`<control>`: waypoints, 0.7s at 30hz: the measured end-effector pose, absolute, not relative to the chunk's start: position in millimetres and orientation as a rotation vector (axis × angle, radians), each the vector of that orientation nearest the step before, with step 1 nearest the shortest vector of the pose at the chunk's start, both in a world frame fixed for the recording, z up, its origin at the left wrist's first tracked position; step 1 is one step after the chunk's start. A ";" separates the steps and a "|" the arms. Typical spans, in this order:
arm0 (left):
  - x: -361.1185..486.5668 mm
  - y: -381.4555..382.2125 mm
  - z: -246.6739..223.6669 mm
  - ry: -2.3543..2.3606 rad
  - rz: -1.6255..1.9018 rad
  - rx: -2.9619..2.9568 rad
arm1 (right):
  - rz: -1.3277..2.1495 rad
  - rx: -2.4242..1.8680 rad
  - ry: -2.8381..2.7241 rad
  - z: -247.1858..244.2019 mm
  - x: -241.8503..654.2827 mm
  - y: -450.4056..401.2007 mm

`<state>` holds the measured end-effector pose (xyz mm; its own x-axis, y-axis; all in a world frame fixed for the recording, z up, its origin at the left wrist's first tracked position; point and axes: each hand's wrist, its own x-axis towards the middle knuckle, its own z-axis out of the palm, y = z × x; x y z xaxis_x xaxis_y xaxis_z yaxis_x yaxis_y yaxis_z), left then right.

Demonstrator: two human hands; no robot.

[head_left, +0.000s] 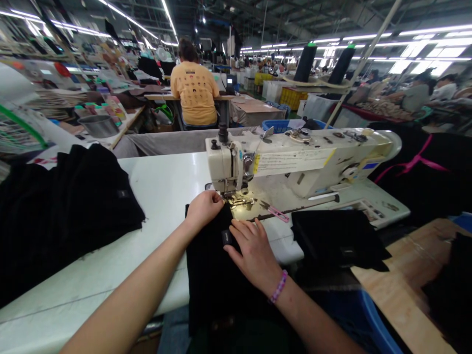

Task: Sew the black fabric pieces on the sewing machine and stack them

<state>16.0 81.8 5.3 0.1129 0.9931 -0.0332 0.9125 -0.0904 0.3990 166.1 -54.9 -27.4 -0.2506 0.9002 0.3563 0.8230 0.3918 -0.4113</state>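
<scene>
A black fabric piece (206,265) runs from my lap up to the needle area of a white sewing machine (295,162). Beside the presser foot, my left hand (204,209) is closed in a pinch at the fabric's far end; its fingertips partly hide what they grip. My right hand (254,250) lies on the fabric with fingers stretched out, its thumb and index finger beside a small dark label (226,237) with pale lettering. Pink-handled thread snips (275,211) rest on the machine bed, right of the needle.
Black garments (66,196) are heaped on the table (162,182) at left. Another folded black piece (339,238) lies at right, near a wooden board (401,275) and a blue crate (379,324). Thread cones (305,63) stand behind the machine. A person in a yellow shirt (194,91) sits ahead.
</scene>
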 end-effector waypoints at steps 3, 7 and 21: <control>17.0 82.2 4.5 1.882 0.351 2.080 | 0.190 -1.474 -2.115 -26.6 166.1 -53.9; 17.6 81.7 4.9 1.900 0.350 2.084 | 0.185 -1.483 -2.122 -26.1 166.0 -53.1; 9.1 60.5 18.7 1.815 0.624 2.210 | 0.178 -1.467 -2.141 -25.7 170.8 -51.5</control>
<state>9.1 60.5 18.7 0.1496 0.9710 0.1863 0.8802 -0.2166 0.4223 170.8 -51.5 -25.7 -0.2667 0.8975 0.3513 0.8270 0.4003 -0.3949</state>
